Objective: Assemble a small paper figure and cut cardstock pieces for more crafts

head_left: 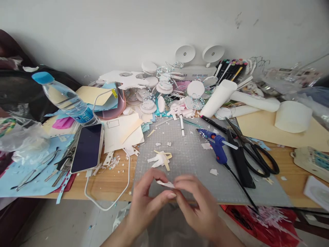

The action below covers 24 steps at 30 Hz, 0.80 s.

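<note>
Pinching a white scrap (165,184).
Your left hand (147,197) and right hand (199,202) stand together, both clamped on it; paper pieces (160,159) lie beyond on the mat (185,154).

Soft, diffuse light, stretched edges, slight blur

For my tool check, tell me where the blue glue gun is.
In the head view, the blue glue gun lies on the grey mat, right of centre, beyond the right hand and left of the black scissors.
</note>
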Motion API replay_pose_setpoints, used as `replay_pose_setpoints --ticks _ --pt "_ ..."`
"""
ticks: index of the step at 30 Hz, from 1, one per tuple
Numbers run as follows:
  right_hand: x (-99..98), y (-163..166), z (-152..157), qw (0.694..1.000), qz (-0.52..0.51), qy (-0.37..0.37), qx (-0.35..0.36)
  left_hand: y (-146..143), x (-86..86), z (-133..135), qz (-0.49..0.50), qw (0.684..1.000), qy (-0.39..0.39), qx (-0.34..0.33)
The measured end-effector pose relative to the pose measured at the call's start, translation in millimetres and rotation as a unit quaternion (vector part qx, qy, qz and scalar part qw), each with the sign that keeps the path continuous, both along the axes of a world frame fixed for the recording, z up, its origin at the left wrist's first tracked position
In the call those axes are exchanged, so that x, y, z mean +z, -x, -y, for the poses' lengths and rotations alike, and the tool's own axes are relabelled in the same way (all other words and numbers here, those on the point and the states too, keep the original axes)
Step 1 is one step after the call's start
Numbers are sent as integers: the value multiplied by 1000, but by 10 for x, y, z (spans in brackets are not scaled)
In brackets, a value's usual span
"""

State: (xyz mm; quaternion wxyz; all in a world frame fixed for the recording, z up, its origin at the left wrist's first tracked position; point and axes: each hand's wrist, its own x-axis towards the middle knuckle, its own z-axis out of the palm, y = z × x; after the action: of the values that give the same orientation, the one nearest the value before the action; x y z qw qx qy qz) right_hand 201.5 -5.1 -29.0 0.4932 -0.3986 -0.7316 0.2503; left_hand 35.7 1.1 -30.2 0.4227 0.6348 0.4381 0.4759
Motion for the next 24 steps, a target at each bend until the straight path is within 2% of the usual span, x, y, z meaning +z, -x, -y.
replay_pose_setpoints --ticks 4,7,11,15,18,20,24 --pt "-107 -63 -92 978 -120 138 -97 127 -44 -150 -184 979 -79 38" --pt "-160 -130 -187 949 -195 223 -104 149 -113 -294 -321 938 -102 85" --pt "-263 -216 -260 925 -247 268 -107 104 -185 -389 -425 894 -99 101" --pt "-342 -285 -261 918 -265 280 -90 51 -137 -319 -426 899 -93 51" --pt "-293 -314 -242 923 -245 290 -57 32 -39 -221 -405 908 -97 48" --pt "-222 -318 -217 925 -228 304 -17 34 32 -168 -369 923 -101 33" --pt "-96 -295 -136 913 -209 345 63 71 116 -129 -242 964 -86 -70"
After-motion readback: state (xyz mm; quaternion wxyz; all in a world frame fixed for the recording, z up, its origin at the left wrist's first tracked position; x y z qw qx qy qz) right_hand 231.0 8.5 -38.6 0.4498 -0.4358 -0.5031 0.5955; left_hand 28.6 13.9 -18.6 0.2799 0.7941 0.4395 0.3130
